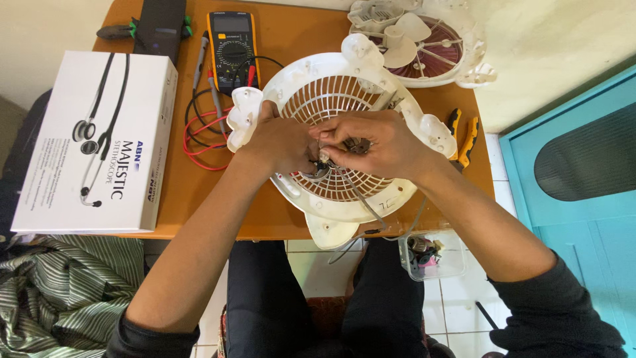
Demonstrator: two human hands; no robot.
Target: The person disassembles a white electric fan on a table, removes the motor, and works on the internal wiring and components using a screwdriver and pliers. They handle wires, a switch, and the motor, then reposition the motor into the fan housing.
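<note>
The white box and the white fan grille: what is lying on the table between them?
In the head view, red and black test leads lie coiled on the table between the white box and the white fan grille; both hands work at the grille.

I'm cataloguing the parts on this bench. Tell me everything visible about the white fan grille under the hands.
The white fan grille looks like moulded plastic: a round guard of thin radial slats inside a thick rim, with rounded mounting lugs around its edge. It lies flat on the orange-brown table, its near edge overhanging toward the person's lap. The left hand and right hand rest on its middle, around a small dark part. Thin grey wires trail off its near side.
</note>
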